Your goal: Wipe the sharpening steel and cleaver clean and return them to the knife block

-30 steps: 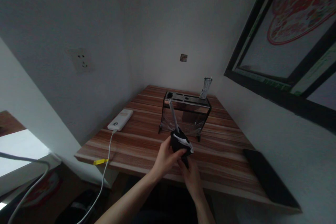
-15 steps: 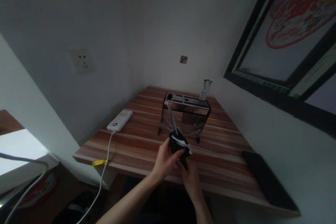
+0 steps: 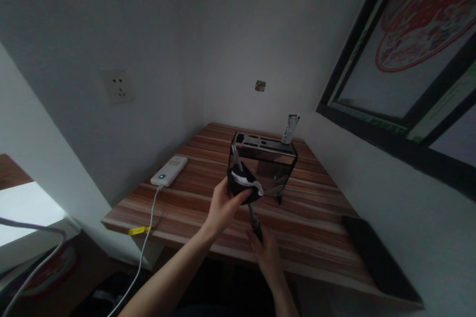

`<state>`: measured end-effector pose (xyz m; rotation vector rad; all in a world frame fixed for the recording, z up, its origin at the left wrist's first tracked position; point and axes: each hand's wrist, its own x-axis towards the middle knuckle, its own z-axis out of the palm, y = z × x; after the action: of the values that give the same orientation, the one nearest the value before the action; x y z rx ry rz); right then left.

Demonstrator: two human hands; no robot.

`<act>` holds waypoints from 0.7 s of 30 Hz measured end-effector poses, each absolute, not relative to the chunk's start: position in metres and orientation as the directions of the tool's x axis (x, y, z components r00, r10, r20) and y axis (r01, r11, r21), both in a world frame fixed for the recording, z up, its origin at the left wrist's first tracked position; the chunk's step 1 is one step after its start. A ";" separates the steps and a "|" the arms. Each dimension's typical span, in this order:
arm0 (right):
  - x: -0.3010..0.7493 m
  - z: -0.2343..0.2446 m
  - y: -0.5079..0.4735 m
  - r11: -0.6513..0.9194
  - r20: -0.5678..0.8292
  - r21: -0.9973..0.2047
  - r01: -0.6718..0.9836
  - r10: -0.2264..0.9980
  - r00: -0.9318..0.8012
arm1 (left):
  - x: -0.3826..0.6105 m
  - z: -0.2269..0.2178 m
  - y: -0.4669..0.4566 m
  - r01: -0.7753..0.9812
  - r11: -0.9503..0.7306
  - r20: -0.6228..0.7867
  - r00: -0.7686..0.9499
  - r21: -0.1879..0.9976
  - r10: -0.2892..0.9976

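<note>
My left hand [image 3: 223,205] is closed around a bunched black cloth [image 3: 238,193] with a white edge. The cloth wraps the middle of a slim metal rod [image 3: 236,156], whose tip points up and away from me. My right hand [image 3: 269,257] grips the rod's dark handle [image 3: 256,230] below the cloth. Just behind my hands stands a knife rack [image 3: 266,143] with a slotted top, dark frame and clear sides. A wrapped, patterned handle [image 3: 290,129] sticks up from its right end. Part of the rack's lower left is hidden by the cloth.
A white power bank [image 3: 169,171] with a white cable [image 3: 150,218] lies at the left of the wood-grain table [image 3: 316,237]. Near the front left edge is a yellow strip [image 3: 139,231]. A flat black slab [image 3: 379,257] lies along the right edge, beside the wall.
My left hand has slid the cloth up and left along the rod, away from the handle. More of the rod now shows between my hands. The right hand has moved slightly down.
</note>
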<state>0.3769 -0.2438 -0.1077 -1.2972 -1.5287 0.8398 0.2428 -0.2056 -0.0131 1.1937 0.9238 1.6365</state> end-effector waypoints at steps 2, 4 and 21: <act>0.377 -0.107 -0.244 0.214 0.221 -0.914 0.345 0.975 -0.020 | 0.240 -0.007 -0.204 -0.248 -0.347 0.316 -0.158 0.904 0.936; 0.377 -0.107 -0.244 0.205 0.213 -0.912 0.356 0.977 -0.017 | 0.237 -0.002 -0.202 -0.258 -0.368 0.334 -0.167 0.893 0.928; 0.377 -0.112 -0.243 0.239 0.243 -0.904 0.355 0.969 -0.034 | 0.210 0.034 -0.178 -0.373 -0.575 0.461 -0.354 0.728 0.814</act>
<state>0.3770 -0.2434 -0.1122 -1.2772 -1.5676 0.8180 0.2103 -0.1785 0.0337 1.0790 0.6662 1.9927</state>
